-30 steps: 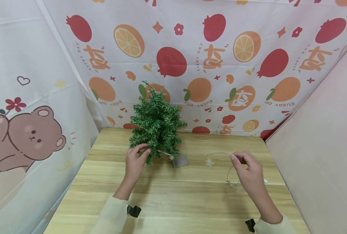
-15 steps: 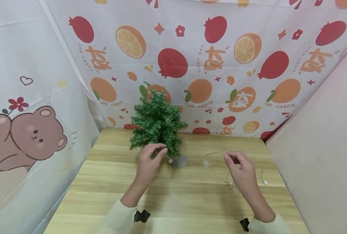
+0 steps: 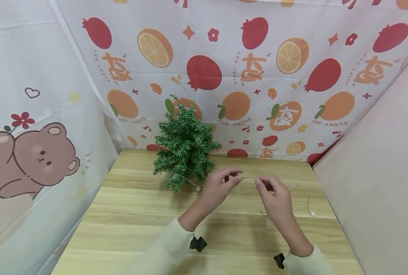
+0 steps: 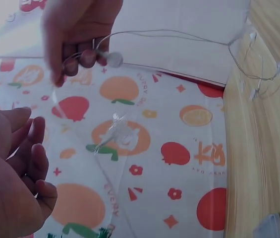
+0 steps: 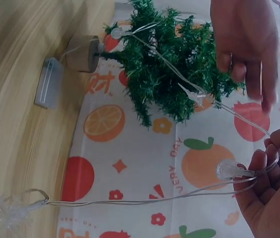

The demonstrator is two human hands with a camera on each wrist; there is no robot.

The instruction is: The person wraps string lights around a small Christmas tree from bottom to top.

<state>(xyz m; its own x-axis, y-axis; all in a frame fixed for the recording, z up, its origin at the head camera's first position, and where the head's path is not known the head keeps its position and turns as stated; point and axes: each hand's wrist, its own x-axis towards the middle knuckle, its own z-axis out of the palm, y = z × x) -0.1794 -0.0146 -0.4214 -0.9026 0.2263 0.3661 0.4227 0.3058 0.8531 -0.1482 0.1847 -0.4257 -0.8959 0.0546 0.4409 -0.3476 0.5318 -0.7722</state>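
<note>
My right hand (image 3: 276, 196) pinches the thin clear wire of a light string (image 5: 174, 72) between thumb and fingers. A round clear bulb (image 5: 228, 169) hangs at its fingertips in the right wrist view. My left hand (image 3: 221, 185) is close by on the left, its loosely bent fingers apart and nothing between them; a star-shaped light (image 4: 117, 130) hangs near it. From there the wire runs left to a small green artificial tree (image 3: 186, 145), where a bulb (image 3: 198, 188) hangs low at the front. The tree stands on a round wooden base (image 5: 83, 53).
A grey translucent box (image 5: 49, 83) lies on the wooden table (image 3: 121, 214) by the tree's base; in the head view my left hand hides it. More of the string trails right to a white bulb (image 3: 312, 213). A fruit-print cloth (image 3: 231, 68) hangs behind the table.
My left hand has moved right, from the tree's lower branches to beside my right hand, passing over the grey box. My right hand, still pinching the wire, has shifted slightly left.
</note>
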